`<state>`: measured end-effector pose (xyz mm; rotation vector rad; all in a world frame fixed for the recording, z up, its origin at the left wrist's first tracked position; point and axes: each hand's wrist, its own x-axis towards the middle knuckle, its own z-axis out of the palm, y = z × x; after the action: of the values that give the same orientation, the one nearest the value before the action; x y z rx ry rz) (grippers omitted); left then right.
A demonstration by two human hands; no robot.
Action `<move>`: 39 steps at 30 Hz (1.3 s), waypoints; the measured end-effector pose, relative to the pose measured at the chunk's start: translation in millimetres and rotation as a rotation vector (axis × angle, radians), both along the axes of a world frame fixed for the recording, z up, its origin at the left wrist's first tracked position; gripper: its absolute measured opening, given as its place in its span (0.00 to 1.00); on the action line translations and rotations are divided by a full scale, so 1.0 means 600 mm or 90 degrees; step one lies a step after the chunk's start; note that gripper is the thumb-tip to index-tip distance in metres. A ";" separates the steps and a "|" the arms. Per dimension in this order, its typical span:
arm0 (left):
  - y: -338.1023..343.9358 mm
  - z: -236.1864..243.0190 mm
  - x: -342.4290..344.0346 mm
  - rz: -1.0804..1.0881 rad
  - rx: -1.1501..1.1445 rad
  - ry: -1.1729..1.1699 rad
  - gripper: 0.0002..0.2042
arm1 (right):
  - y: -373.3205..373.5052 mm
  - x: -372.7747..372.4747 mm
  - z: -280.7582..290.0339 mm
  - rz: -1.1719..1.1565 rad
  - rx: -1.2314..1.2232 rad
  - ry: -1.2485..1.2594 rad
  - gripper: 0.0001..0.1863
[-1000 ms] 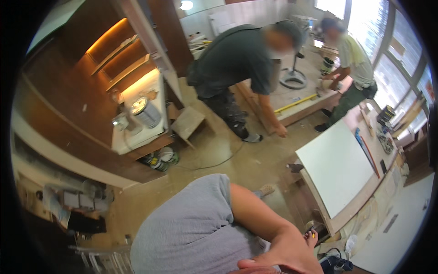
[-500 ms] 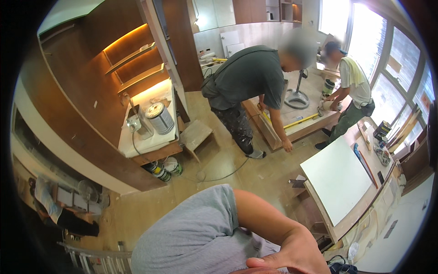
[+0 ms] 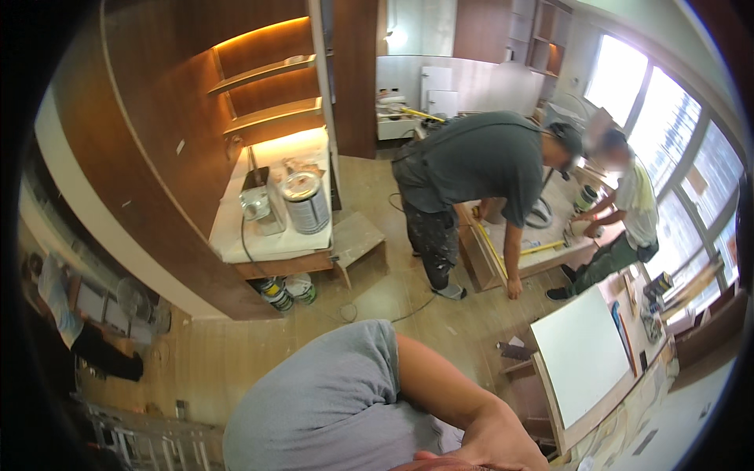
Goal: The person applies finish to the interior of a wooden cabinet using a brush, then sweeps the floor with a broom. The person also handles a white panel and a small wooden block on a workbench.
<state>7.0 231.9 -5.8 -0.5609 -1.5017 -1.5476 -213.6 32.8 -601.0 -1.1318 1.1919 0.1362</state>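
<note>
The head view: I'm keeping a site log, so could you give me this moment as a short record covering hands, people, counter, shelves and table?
Left hand: at the lower edge, partly cut off; any hold hidden
Right hand: not visible
People: worker in a dark shirt, bent over; worker in a light shirt to the right; third person at far left
Counter: metal can on top, buckets below
Shelves: lit, above the counter
Table: white board lying on it

Grey shirt (image 3: pixel 314 392), white board (image 3: pixel 585 353), yellow bar (image 3: pixel 542 248), brown panelling (image 3: pixel 157 165), white-flecked dark trousers (image 3: pixel 432 243)
</note>
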 end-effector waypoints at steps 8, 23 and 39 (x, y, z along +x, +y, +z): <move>0.073 -0.013 0.060 0.067 0.003 -0.081 0.35 | 0.063 0.148 0.086 0.127 -0.031 -0.006 0.16; 0.104 -0.019 0.091 0.153 -0.040 -0.092 0.23 | 0.074 0.156 0.117 0.174 -0.059 0.039 0.15; 0.109 -0.054 0.156 0.435 -0.014 -0.110 0.13 | 0.115 -0.018 0.135 0.136 -0.088 0.059 0.15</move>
<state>100.5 297.3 -37.9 0.0892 -1.6146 -1.0570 -224.7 101.6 -520.1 -1.3867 1.1739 0.2747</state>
